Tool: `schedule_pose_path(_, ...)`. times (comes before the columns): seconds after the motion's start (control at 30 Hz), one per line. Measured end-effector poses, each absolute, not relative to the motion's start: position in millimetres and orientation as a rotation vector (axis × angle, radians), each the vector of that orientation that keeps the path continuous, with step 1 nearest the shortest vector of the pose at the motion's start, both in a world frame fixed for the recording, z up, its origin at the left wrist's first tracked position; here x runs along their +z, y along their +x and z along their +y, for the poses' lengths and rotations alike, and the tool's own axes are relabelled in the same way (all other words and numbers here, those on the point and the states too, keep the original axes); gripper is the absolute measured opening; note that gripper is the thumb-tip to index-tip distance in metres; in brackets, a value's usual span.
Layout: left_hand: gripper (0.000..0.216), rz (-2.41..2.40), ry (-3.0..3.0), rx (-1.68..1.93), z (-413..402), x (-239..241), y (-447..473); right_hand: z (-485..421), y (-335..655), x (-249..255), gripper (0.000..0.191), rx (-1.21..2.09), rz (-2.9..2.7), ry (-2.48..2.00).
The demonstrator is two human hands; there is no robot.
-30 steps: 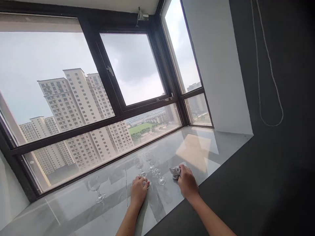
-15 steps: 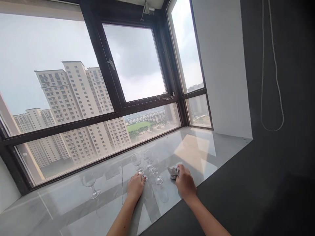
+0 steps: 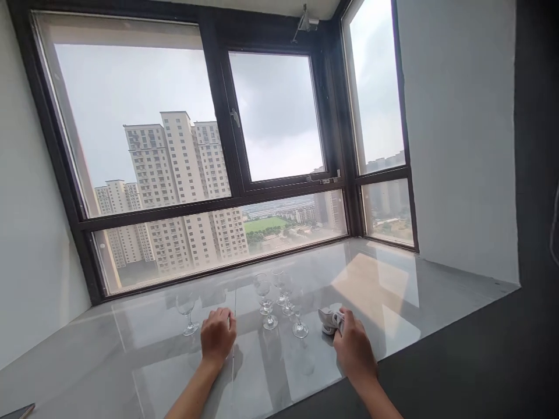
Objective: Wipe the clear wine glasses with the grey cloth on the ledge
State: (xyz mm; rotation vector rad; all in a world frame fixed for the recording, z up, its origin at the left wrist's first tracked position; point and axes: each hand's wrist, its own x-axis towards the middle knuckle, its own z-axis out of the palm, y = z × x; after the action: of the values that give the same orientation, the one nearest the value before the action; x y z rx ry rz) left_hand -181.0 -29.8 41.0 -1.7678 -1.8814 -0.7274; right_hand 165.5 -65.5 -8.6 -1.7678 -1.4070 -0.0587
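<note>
My right hand point(image 3: 354, 343) is closed round a crumpled grey-white cloth point(image 3: 331, 321), which rests on the glossy sill near its front edge. My left hand point(image 3: 218, 336) is held low over the sill, loosely curled, with no object visible in it; its fingertips are partly hidden. Just to its left, a clear stemmed wine glass point(image 3: 191, 328) stands upright by itself. Between my hands several similar glasses are grouped, among them a front glass point(image 3: 270, 322) and one nearer the cloth point(image 3: 300, 330). Their clear bowls are hard to separate from the reflections.
Behind the glasses runs a dark-framed window point(image 3: 218, 205) with tall buildings outside. The pale, reflective sill point(image 3: 174, 378) ends in front at a dark drop. A white wall point(image 3: 463, 145) borders the right side. A dark flat object point(image 3: 20, 411) shows at lower left.
My left hand has come away from the foot of a grouped glass and moved left toward the lone glass. The right hand still holds the cloth. The view has turned left.
</note>
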Motion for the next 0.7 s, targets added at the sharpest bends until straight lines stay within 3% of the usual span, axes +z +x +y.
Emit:
schedule_pose_path(0.23, 0.02, -2.302, -1.196, -0.995, -29, 44, -253, -53, 170, -22, 0.036, -0.121, -1.389, -1.73)
schedule_pose_path(0.43, 0.043, -2.603, -1.114, -1.165, -7, 32, -284, -51, 169, -25, 0.036, -0.167, -1.385, -1.721)
schedule_pose_path(0.57, 0.072, -2.679, -1.107, -1.527, 9, 31, -309, -56, 169, -19, 0.038, -0.081, -1.402, -1.762)
schedule_pose_path(0.7, 0.068, -2.556, -1.265, -1.637, 20, 31, -321, -63, 166, -9, 0.038, -0.015, -1.402, -1.812)
